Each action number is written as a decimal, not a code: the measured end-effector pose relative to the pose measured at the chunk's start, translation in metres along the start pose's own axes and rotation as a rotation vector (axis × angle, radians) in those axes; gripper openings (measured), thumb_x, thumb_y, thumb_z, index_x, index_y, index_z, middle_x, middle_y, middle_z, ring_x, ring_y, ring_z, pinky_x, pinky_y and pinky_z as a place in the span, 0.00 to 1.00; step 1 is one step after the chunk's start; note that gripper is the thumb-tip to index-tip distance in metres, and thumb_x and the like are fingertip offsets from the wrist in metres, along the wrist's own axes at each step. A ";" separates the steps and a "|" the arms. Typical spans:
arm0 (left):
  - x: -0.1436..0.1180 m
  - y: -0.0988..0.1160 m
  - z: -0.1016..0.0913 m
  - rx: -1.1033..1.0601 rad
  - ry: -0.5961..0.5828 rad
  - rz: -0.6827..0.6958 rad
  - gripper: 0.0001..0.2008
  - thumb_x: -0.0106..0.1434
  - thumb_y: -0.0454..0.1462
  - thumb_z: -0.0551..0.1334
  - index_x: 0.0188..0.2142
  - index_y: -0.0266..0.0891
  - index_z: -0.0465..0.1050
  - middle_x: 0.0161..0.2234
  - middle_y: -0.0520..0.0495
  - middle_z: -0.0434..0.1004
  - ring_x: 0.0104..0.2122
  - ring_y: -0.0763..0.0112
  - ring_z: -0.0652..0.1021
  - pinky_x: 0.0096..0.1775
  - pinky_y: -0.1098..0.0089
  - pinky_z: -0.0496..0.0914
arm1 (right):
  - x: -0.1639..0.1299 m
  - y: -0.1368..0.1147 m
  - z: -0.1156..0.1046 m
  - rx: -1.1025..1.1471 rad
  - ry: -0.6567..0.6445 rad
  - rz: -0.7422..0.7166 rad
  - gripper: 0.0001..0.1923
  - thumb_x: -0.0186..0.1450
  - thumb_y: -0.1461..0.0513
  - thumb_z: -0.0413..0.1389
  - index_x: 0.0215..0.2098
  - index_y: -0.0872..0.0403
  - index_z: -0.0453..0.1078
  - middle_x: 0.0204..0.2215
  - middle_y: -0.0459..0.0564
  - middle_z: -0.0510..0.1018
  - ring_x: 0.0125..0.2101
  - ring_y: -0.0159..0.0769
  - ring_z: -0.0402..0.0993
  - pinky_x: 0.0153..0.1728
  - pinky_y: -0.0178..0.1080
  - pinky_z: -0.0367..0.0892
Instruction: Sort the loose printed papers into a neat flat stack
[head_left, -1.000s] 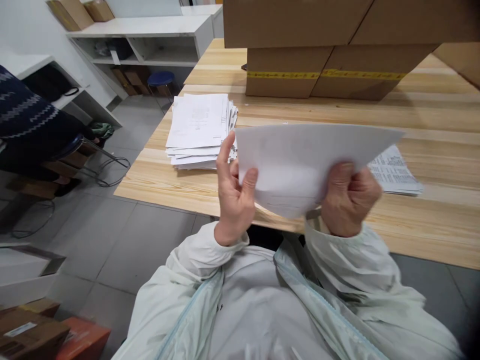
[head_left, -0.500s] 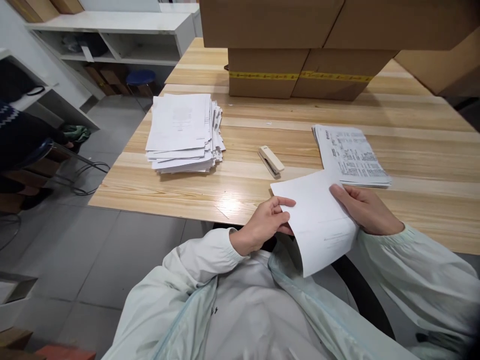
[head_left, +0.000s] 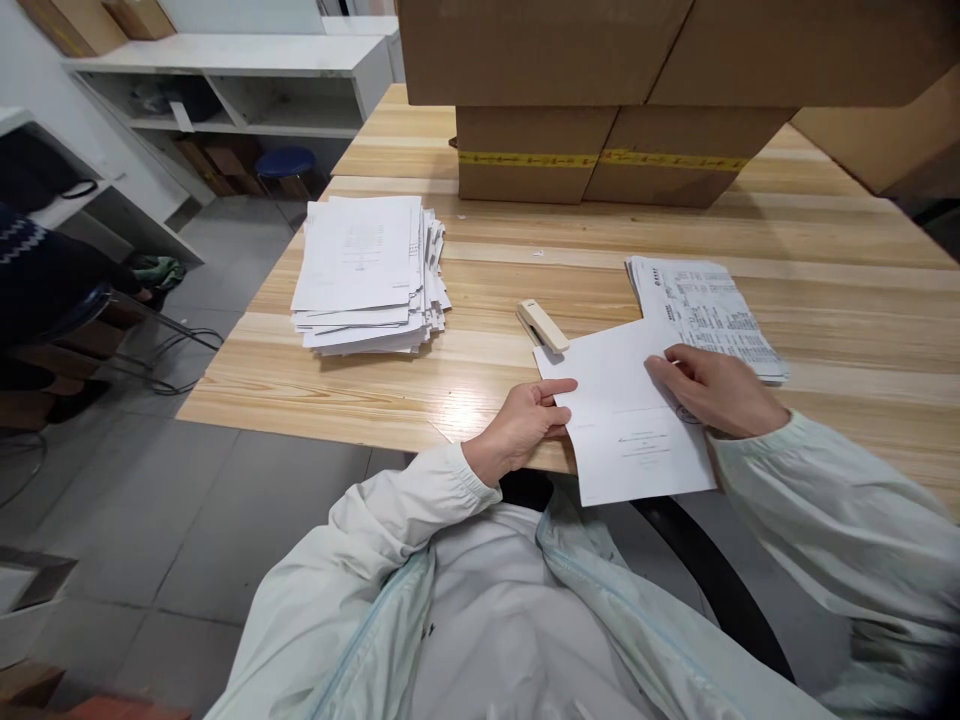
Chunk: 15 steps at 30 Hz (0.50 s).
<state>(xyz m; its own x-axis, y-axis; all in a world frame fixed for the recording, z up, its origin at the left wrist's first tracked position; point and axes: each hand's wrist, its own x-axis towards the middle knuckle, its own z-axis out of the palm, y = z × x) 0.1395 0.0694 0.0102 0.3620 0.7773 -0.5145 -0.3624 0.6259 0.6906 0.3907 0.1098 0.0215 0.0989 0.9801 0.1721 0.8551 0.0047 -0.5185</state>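
Note:
A white sheet of paper (head_left: 615, 400) with faint print lies at the table's near edge, its lower part sticking out past it. My left hand (head_left: 521, 425) pinches the sheet's left edge between thumb and fingers. On its right side, my right hand (head_left: 716, 390) is closed, thumb pressed on the paper; its fingertips are partly hidden. Just beyond the sheet's far left corner sits a cream stapler (head_left: 542, 327). A stack of printed sheets (head_left: 712, 310) is partly covered by the paper and my right hand.
A taller, uneven pile of papers (head_left: 360, 265) stands on the left of the wooden table (head_left: 495, 280). Cardboard boxes (head_left: 540, 150) are stacked at the back. Beyond the table's left side are white shelves (head_left: 281, 100), a blue stool (head_left: 285, 162) and a seated person's legs.
The sheet has gone from bent and tilted to nearly flat, moving slightly away from me toward the stapler. My right hand has shifted up and left along it.

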 end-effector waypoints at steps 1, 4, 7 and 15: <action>0.001 0.000 0.000 0.001 0.005 0.008 0.24 0.54 0.20 0.61 0.50 0.31 0.76 0.28 0.52 0.76 0.28 0.80 0.76 0.37 0.74 0.73 | 0.005 -0.001 -0.011 -0.111 -0.058 0.012 0.14 0.59 0.51 0.67 0.24 0.50 0.74 0.17 0.46 0.73 0.17 0.31 0.57 0.25 0.40 0.48; 0.002 0.001 -0.001 0.023 0.007 0.014 0.26 0.53 0.21 0.61 0.51 0.32 0.76 0.29 0.52 0.77 0.28 0.79 0.76 0.36 0.74 0.73 | 0.022 -0.013 -0.048 -0.367 -0.059 -0.046 0.10 0.63 0.51 0.64 0.36 0.47 0.78 0.25 0.49 0.79 0.20 0.31 0.60 0.27 0.40 0.49; 0.002 0.001 -0.001 0.030 -0.001 0.009 0.25 0.53 0.21 0.61 0.51 0.32 0.76 0.28 0.53 0.76 0.28 0.79 0.76 0.37 0.74 0.74 | 0.041 -0.044 -0.056 -0.356 0.020 -0.318 0.17 0.69 0.47 0.54 0.38 0.50 0.78 0.27 0.51 0.79 0.23 0.32 0.61 0.29 0.40 0.50; 0.001 0.006 0.004 0.018 0.036 -0.013 0.25 0.53 0.19 0.60 0.51 0.29 0.74 0.28 0.52 0.76 0.27 0.79 0.77 0.33 0.76 0.74 | 0.087 -0.127 0.085 0.036 -0.031 -0.740 0.23 0.76 0.54 0.38 0.46 0.54 0.74 0.44 0.57 0.79 0.45 0.45 0.69 0.50 0.48 0.61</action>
<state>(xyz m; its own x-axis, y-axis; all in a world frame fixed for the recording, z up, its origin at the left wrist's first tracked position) 0.1412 0.0736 0.0165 0.3355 0.7709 -0.5414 -0.3423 0.6352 0.6923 0.2473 0.2113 0.0311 -0.5116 0.7234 0.4635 0.6754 0.6721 -0.3035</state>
